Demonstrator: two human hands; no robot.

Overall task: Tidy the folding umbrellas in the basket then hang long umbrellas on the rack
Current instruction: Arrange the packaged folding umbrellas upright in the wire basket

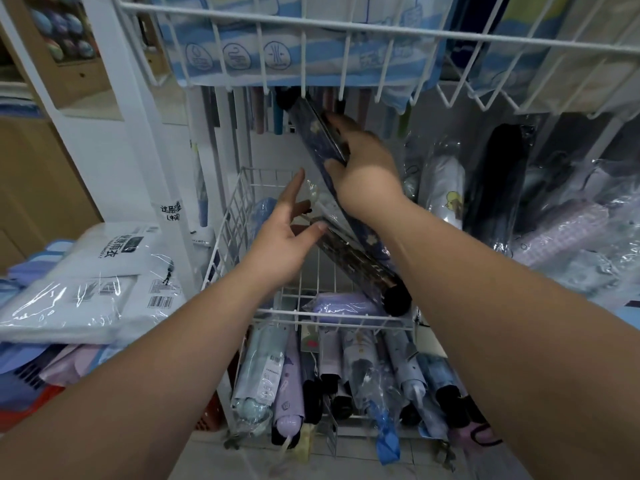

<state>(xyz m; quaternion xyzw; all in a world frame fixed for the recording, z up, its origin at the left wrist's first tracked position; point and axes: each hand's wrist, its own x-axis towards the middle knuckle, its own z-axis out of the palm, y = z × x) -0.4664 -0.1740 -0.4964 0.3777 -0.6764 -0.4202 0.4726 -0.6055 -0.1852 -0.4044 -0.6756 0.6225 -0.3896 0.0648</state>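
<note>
While a dark blue folding umbrella is gripped in the right hand and held slanted above the white wire basket, a brown umbrella lying in that basket is touched by the left hand, whose fingers are spread loosely apart. More folded umbrellas are seen packed side by side in the lower basket beneath.

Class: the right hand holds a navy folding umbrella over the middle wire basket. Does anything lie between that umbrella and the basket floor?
Yes. A dark brown folding umbrella lies slanted under the navy folding umbrella held by the right hand, and a lilac umbrella rests on the wire basket floor. The left hand touches the brown one.
</note>
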